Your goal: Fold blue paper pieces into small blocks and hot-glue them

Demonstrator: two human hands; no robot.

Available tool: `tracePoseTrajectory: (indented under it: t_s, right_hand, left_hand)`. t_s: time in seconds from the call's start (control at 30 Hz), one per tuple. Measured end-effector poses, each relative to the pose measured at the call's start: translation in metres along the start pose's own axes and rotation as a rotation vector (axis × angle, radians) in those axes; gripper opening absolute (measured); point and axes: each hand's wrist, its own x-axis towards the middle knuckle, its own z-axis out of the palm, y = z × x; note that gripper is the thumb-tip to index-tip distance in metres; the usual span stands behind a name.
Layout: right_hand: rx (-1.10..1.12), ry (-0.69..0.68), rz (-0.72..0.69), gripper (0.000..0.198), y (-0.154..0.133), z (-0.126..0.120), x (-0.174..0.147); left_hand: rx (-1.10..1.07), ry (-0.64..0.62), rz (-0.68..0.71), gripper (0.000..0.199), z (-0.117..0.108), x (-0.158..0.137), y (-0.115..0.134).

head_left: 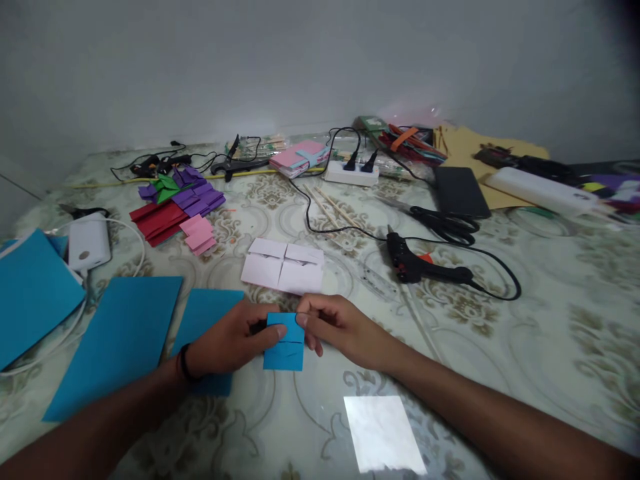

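Note:
Between my two hands is a small folded blue paper (283, 357) with a crease across its middle. My left hand (233, 337) grips its left side, the thumb pressed flat on the front. At the upper right corner, my right hand (337, 327) pinches the same paper between thumb and fingers. Just beyond it lies a folded white paper (280, 270) with flaps meeting along a cross. Under my left hand rests a blue paper sheet (210, 303), partly covered by the wrist, and a larger blue sheet (120, 340) lies left of it.
Black scissors (440, 223) and a glue gun (415, 263) with its cord lie to the right. Folded red (159, 220), purple (197, 197) and pink papers (197, 233) sit at the left back. A white power strip (350, 175) stands near the wall. A white power bank (89, 241) is at far left.

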Motion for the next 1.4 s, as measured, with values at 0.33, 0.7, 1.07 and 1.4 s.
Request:
tracePoseTrajectory:
  t_s: [0.33, 0.7, 1.07, 1.4]
  right_hand:
    - [-0.198, -0.029, -0.044, 0.022, 0.003, -0.0013, -0.0026]
    - [-0.414, 0.011, -0.132, 0.012, -0.0006, 0.0015, -0.0026]
    - [-0.501, 0.01, -0.133, 0.008, -0.0035, 0.0052, -0.0038]
    - [-0.515, 0.022, -0.105, 0.003, -0.004, 0.005, -0.0034]
  left_hand:
    - [0.066, 0.031, 0.015, 0.031, 0.0012, 0.0004, -0.0012]
    - [0.11, 0.014, 0.01, 0.022, 0.0031, 0.0001, 0.0016]
    - [0.202, 0.028, -0.003, 0.02, 0.005, 0.0003, 0.0009]
    - [0.149, 0.015, -0.021, 0.025, 0.0037, 0.0004, 0.0014]
